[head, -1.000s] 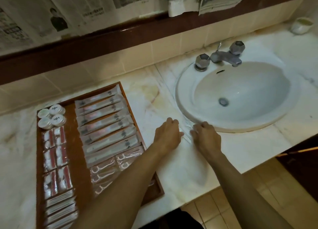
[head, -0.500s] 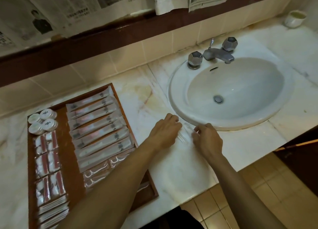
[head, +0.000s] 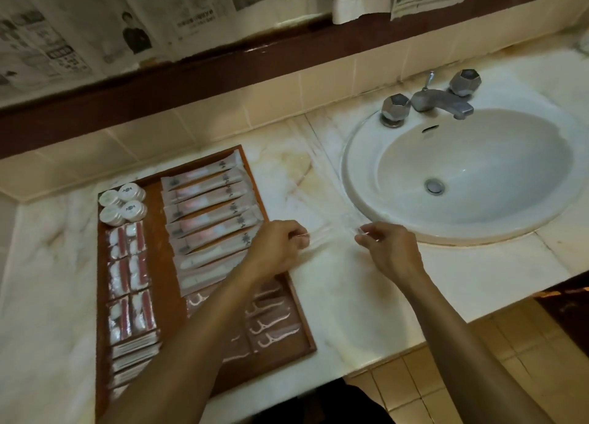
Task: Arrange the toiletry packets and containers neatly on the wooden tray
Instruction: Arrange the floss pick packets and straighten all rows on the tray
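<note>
The wooden tray (head: 167, 273) lies on the marble counter at the left. It holds round white containers (head: 122, 203), red-and-white packets (head: 129, 277), long toothbrush packets (head: 210, 213), floss-pick packets (head: 274, 324) and flat white sachets (head: 134, 353). To its right, my left hand (head: 279, 248) and my right hand (head: 393, 248) each pinch one end of a clear plastic wrapper (head: 333, 237), stretched between them just above the counter near the sink's rim. My left forearm crosses over the tray's lower right part and hides some packets.
A white oval sink (head: 366, 207) with a metal tap (head: 439, 101) and two knobs sits at the right. Tiled backsplash and a dark ledge with newspaper sheets run behind. The counter's front edge (head: 382, 360) drops to a tiled floor.
Both hands have lifted off the counter and moved apart, pulling the clear wrapper taut between them. The view has shifted left, showing more of the tray.
</note>
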